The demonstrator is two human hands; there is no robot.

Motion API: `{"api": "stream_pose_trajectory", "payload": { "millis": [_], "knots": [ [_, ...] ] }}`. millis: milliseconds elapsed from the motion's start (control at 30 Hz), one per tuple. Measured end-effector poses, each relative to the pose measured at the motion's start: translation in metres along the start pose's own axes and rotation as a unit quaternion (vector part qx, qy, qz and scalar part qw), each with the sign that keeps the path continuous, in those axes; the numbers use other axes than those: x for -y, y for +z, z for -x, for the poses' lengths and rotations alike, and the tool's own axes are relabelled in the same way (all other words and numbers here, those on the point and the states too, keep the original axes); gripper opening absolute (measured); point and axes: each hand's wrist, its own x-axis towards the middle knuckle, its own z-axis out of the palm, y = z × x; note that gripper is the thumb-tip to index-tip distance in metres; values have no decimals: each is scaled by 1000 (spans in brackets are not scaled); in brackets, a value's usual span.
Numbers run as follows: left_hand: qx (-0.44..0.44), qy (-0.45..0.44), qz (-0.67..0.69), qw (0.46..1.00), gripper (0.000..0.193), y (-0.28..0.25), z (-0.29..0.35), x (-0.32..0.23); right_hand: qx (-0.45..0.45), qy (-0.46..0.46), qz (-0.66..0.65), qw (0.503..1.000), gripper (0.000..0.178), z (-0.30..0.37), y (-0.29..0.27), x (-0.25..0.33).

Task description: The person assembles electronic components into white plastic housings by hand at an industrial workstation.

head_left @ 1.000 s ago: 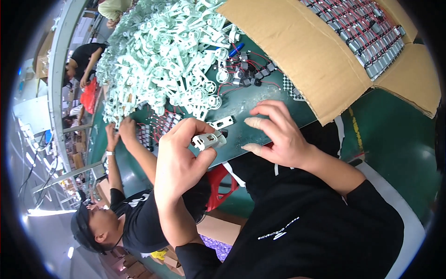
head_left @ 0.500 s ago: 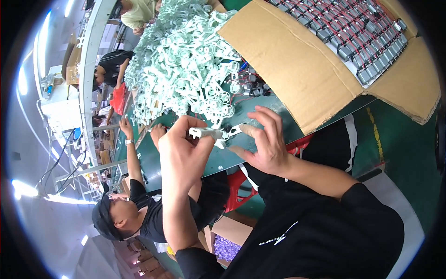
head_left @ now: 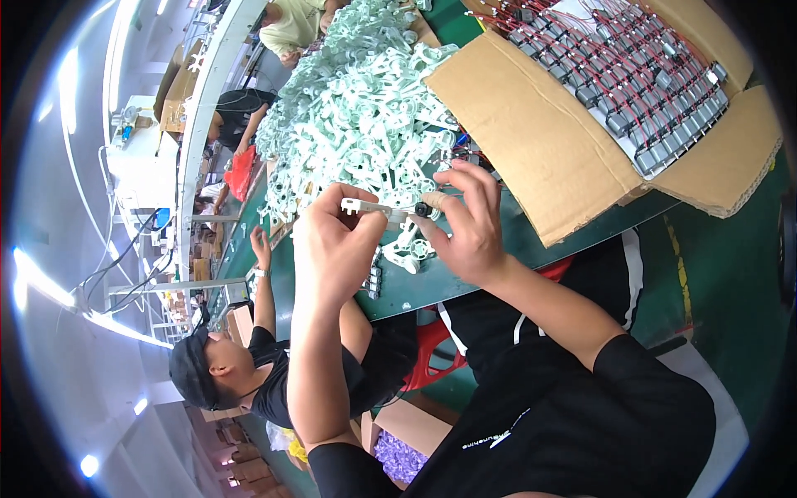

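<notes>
Pinched between thumb and bent fingers of my left hand (head_left: 332,245) is a slim white plastic part (head_left: 359,205), its small-pegged end sticking out to the left. At the right end of this part sits a small black round piece (head_left: 422,209). The thumb and index finger of my right hand (head_left: 471,228) close on that black piece, while its other fingers are raised. Below the hands, another pale plastic part (head_left: 407,253) with rings lies on the green table (head_left: 440,280). Next to my left wrist are small grey pieces (head_left: 374,282).
A large heap of pale plastic parts (head_left: 357,116) covers the table's far side. To the right stands an open cardboard box (head_left: 515,124) with rows of wired grey motors (head_left: 623,91). A co-worker in a black cap (head_left: 224,365) sits at the left.
The view has shifted, moving the scene right. The white part has turned in my left hand, and my right fingertips have moved onto the black piece. The co-worker's hand has lifted.
</notes>
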Motion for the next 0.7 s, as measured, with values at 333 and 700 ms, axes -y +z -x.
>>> {"api": "stream_pose_trajectory", "payload": {
  "millis": [333,700],
  "knots": [
    [85,159,147,973,30,26,17,75,331,58,-223,915,26,-26,-80,-24],
    [51,118,399,908,27,102,47,105,278,259,-427,821,32,22,-74,-5]
  ]
}}
